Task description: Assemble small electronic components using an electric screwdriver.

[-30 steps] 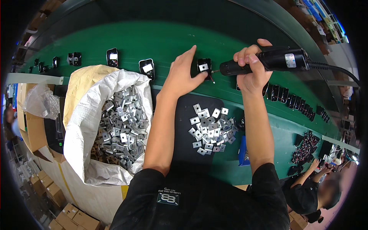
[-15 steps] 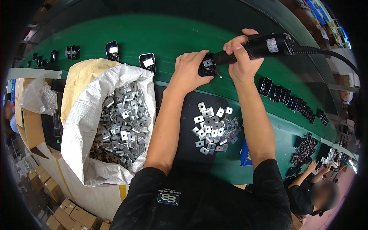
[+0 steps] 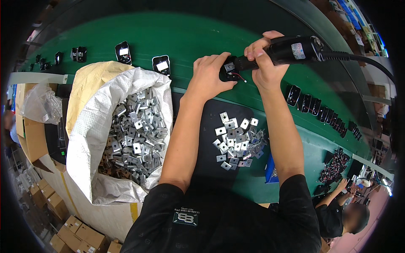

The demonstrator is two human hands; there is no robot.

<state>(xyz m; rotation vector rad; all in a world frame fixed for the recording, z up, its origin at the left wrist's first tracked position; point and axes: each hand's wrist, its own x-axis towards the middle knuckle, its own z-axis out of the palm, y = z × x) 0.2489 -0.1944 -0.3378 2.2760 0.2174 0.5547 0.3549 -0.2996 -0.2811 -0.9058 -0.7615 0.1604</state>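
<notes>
My left hand is closed around a small black device housing on the green belt. A silver metal plate sits in that housing, and a thin red wire with a white plug sticks out toward the right. In my right hand is a black corded electric screwdriver, lying nearly level. Its front end meets the right side of the housing by the metal plate; the very tip is hidden.
A white woven sack full of metal plates stands at left. Loose plates lie on a black mat, near a blue bin. Black housings line the green belt. Another person works at lower right.
Both hands and the screwdriver stay almost in place at the housing. The housings on the left part of the belt appear shifted slightly left and up.
</notes>
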